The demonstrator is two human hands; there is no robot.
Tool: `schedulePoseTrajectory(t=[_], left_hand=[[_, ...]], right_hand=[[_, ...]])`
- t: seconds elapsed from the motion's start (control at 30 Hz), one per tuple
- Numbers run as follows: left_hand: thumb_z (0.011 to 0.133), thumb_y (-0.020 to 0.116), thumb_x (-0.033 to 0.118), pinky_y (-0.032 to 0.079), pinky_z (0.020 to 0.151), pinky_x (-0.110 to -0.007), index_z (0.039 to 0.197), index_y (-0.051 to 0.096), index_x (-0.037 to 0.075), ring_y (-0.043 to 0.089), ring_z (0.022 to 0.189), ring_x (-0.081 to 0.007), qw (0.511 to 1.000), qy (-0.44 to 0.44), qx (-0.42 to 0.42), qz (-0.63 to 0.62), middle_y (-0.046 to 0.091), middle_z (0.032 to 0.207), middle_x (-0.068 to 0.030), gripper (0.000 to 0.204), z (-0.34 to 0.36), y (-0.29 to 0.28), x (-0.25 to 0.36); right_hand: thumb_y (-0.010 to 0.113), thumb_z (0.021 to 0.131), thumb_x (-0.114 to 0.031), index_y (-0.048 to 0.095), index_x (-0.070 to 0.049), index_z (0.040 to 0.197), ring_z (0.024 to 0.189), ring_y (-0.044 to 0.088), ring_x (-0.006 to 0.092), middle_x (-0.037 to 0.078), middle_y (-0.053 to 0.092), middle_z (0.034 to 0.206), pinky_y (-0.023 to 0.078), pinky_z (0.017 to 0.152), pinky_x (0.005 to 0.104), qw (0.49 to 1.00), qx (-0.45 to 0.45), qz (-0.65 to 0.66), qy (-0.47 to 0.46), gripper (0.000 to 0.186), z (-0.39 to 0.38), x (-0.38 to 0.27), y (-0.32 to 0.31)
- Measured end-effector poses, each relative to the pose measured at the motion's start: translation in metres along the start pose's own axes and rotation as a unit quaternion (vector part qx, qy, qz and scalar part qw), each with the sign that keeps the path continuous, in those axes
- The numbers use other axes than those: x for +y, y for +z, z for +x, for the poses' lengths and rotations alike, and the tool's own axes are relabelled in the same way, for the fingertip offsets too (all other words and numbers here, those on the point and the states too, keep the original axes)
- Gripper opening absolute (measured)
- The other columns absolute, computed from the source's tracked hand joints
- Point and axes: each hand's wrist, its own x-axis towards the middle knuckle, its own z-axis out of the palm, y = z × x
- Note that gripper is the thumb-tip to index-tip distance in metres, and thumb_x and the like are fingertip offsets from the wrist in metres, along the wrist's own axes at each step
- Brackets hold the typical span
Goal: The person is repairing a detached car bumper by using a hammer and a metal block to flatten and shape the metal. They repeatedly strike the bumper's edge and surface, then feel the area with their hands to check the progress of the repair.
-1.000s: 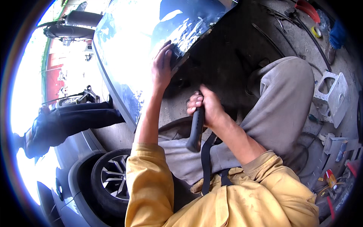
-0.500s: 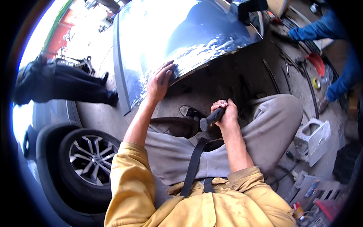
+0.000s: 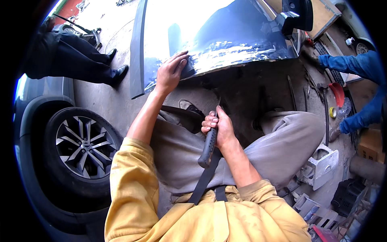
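Left hand (image 3: 168, 76) lay on a car panel (image 3: 225, 44), and right hand (image 3: 219, 131) held a black handle (image 3: 208, 147)

The car panel was shiny and blue, and it was in front of the person. The left hand rested on top of it, close to the near edge and nearer the left corner than the right one. Its grip was spread out, with the fingers almost straight. A dark patch (image 3: 188, 69) was just beside the fingers, but I could not tell if it was a thing or a reflection.

The right hand was below the near edge of the panel, above the person's lap. Its grip was curled tight around the black handle. The thick end pointed down toward the black strap (image 3: 204, 179). I could not tell what was on the far end.

To the left was a car wheel (image 3: 86, 147). Somebody in dark trousers (image 3: 86, 60) stood on the floor (image 3: 117, 115) by the panel's left edge. To the right, a red scoop (image 3: 337, 94) and a yellow roll (image 3: 332, 112) lay on the floor.
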Motion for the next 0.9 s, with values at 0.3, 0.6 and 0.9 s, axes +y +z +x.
schedulePoseTrajectory(t=[0.3,0.6,0.9], left_hand=[[0.090,0.054,0.017,0.046,0.088,-0.034,0.106,0.065,0.008,0.059,0.105,-0.0254,0.997,0.031,-0.055,-0.039,0.062,0.116,-0.0064,0.021,0.022,0.022,0.022],[0.087,0.057,0.013,0.045,0.092,-0.036,0.106,0.065,0.008,0.057,0.110,-0.0262,0.995,0.059,-0.028,-0.070,0.062,0.116,-0.0084,0.021,0.026,0.031,0.013],[0.088,0.055,0.012,0.047,0.088,-0.033,0.107,0.065,0.008,0.059,0.108,-0.0261,0.995,0.021,-0.049,-0.082,0.061,0.117,-0.0074,0.022,0.026,0.022,0.015]], right_hand=[[0.037,0.097,-0.039,0.039,-0.014,0.071,0.044,0.036,0.0051,-0.008,0.033,0.051,0.034,0.045,0.0215,0.997,0.045,0.051,0.018,0.036,0.008,0.016,0.014],[0.038,0.097,-0.042,0.040,-0.014,0.073,0.045,0.035,0.0049,-0.008,0.032,0.053,0.034,0.045,0.0234,0.989,-0.143,0.025,0.028,0.036,0.001,0.016,0.043],[0.038,0.097,-0.043,0.040,-0.015,0.075,0.043,0.032,0.0049,-0.008,0.030,0.054,0.033,0.044,0.0243,0.986,-0.139,0.060,0.070,0.036,0.004,0.010,0.043]])
